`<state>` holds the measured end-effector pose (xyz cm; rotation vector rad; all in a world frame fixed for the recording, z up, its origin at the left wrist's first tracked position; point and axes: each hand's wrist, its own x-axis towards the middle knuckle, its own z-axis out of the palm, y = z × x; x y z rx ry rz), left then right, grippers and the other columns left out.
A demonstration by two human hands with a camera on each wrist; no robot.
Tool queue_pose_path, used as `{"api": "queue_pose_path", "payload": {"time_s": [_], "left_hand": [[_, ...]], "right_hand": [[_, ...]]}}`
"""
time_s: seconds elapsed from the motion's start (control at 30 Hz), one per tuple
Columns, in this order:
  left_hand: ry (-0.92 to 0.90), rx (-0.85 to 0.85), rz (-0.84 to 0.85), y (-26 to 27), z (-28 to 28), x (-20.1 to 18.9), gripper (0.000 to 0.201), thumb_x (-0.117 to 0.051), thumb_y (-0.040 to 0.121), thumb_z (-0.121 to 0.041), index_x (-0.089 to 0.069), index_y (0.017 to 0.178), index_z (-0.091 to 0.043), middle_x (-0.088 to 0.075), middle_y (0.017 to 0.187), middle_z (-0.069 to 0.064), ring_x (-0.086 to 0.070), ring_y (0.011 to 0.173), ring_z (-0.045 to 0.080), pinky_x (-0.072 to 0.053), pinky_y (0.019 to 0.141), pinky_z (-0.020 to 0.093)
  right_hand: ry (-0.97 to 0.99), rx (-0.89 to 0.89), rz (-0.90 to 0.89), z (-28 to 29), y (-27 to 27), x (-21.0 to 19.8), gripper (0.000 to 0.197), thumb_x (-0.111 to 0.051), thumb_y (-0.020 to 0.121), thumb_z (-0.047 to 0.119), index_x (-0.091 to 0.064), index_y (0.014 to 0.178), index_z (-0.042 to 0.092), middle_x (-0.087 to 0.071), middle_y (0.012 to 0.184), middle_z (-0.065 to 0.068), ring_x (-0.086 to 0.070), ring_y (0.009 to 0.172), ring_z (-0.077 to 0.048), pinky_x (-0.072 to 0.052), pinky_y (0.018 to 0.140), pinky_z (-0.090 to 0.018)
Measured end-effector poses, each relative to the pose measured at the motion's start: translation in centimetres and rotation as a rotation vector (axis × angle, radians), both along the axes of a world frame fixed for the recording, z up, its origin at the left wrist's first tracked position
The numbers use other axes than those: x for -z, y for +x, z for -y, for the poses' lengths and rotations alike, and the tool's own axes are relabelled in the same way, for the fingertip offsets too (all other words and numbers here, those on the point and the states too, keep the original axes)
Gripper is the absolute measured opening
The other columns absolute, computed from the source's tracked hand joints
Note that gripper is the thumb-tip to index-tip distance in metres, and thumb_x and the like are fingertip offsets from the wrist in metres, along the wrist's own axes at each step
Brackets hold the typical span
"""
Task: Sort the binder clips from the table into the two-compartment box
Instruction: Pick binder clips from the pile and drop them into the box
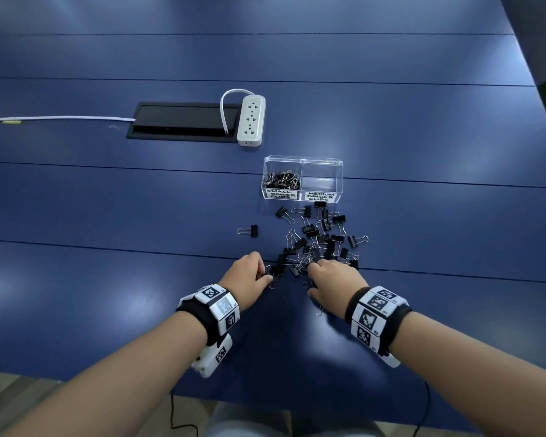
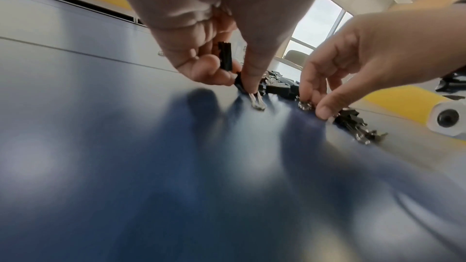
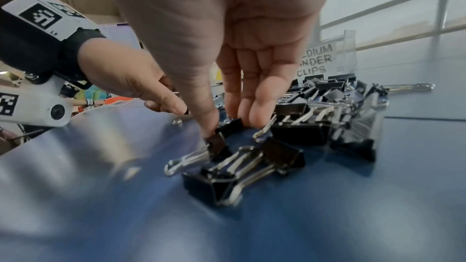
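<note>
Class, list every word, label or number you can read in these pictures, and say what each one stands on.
"SMALL BINDER CLIPS": left label on the clear box.
"MEDIUM BINDER CLIPS": right label, partly hidden in the right wrist view.
Wristband markers: small print too blurred to read.

Head camera looks down — low, close wrist cameras share the clips [image 1: 323, 238].

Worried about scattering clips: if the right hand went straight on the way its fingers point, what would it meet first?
The pile of binder clips: the right hand touches its near edge. Farther along, probably the two-compartment box.
</note>
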<state>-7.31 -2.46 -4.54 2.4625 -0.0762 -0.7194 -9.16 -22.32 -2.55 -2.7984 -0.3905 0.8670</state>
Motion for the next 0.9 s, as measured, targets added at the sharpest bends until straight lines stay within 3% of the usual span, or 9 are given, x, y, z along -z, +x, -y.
{"api": "queue_pose_path", "payload": {"time_s": [0.1,0.17,0.23,0.3,0.4,0.6,0.67,0.8,0.9], "left_hand": [[-0.031,-0.023,0.014,1.5,-0.1,-1.2,0.014,-0.059,0.087,-0.019,-0.047,0.083,-0.013,-0.053,0.077,-0.005,-0.048,0.071,0.017,-0.037,0.060,0.023],[-0.051,-0.058,0.033,3.0,0.2,-2.4,0.014,-0.060,0.087,-0.020,-0.049,0.084,-0.013,-0.053,0.073,-0.005,-0.048,0.066,0.015,-0.039,0.058,0.020],[-0.066,-0.082,0.072,5.1,0.8,-3.7,0.015,-0.061,0.087,-0.023,-0.049,0.084,-0.016,-0.054,0.073,-0.005,-0.047,0.063,0.010,-0.038,0.057,0.019],[-0.070,-0.086,0.122,7.4,1.8,-4.9,0.015,-0.061,0.088,-0.025,-0.049,0.086,-0.016,-0.053,0.074,-0.007,-0.047,0.065,0.007,-0.035,0.059,0.023],[-0.066,-0.067,0.203,11.3,3.5,-6.1,0.012,-0.059,0.089,-0.022,-0.049,0.088,-0.015,-0.055,0.085,-0.001,-0.050,0.077,0.017,-0.035,0.072,0.025],[0.007,-0.062,0.261,16.5,5.5,-5.7,0.007,-0.057,0.088,-0.015,-0.050,0.087,-0.014,-0.062,0.098,0.011,-0.057,0.093,0.028,-0.043,0.076,0.032],[0.014,-0.067,0.254,16.8,5.6,-5.2,0.005,-0.055,0.088,-0.013,-0.056,0.092,-0.010,-0.064,0.103,0.013,-0.058,0.096,0.028,-0.045,0.079,0.032],[-0.004,-0.057,0.258,16.0,5.6,-4.8,0.013,-0.053,0.087,-0.010,-0.060,0.098,-0.008,-0.063,0.106,0.013,-0.058,0.099,0.028,-0.044,0.085,0.032],[-0.039,-0.049,0.305,14.1,5.3,-5.1,0.013,-0.053,0.088,-0.009,-0.061,0.098,-0.007,-0.059,0.109,0.013,-0.057,0.097,0.027,-0.046,0.087,0.034]], "right_hand": [[0.033,0.020,0.006,-0.3,-0.1,0.3,0.026,-0.046,0.088,0.016,-0.053,0.111,0.006,-0.055,0.114,-0.013,-0.055,0.105,-0.032,-0.045,0.077,-0.036],[0.077,0.070,0.001,-0.2,0.1,0.3,0.026,-0.046,0.085,0.017,-0.055,0.108,0.008,-0.053,0.109,-0.011,-0.057,0.094,-0.032,-0.040,0.071,-0.032],[0.171,0.152,-0.018,0.1,0.4,0.4,0.023,-0.048,0.083,0.018,-0.058,0.103,0.013,-0.049,0.101,-0.008,-0.053,0.081,-0.029,-0.044,0.071,-0.029],[0.271,0.234,-0.024,0.6,0.9,0.1,0.021,-0.051,0.082,0.018,-0.062,0.100,0.016,-0.047,0.095,-0.004,-0.050,0.080,-0.025,-0.047,0.076,-0.029],[0.349,0.288,-0.048,1.2,2.3,-1.3,0.023,-0.056,0.082,0.017,-0.065,0.103,0.018,-0.056,0.085,0.002,-0.052,0.078,-0.015,-0.045,0.074,-0.024],[0.456,0.449,0.044,2.2,8.0,-4.5,0.018,-0.053,0.088,0.015,-0.071,0.087,0.017,-0.063,0.071,0.008,-0.059,0.064,-0.013,-0.054,0.066,-0.025],[0.461,0.475,0.106,2.1,10.7,-5.0,0.020,-0.051,0.088,0.013,-0.071,0.090,0.016,-0.063,0.073,0.007,-0.061,0.067,-0.015,-0.057,0.073,-0.030],[0.394,0.450,0.200,1.0,15.7,-4.9,0.022,-0.052,0.085,0.013,-0.072,0.095,0.015,-0.072,0.095,-0.005,-0.063,0.096,-0.025,-0.049,0.094,-0.035],[0.339,0.407,0.210,-0.4,17.9,-4.8,0.022,-0.051,0.086,0.013,-0.071,0.097,0.015,-0.071,0.104,-0.007,-0.063,0.100,-0.028,-0.049,0.096,-0.040]]}}
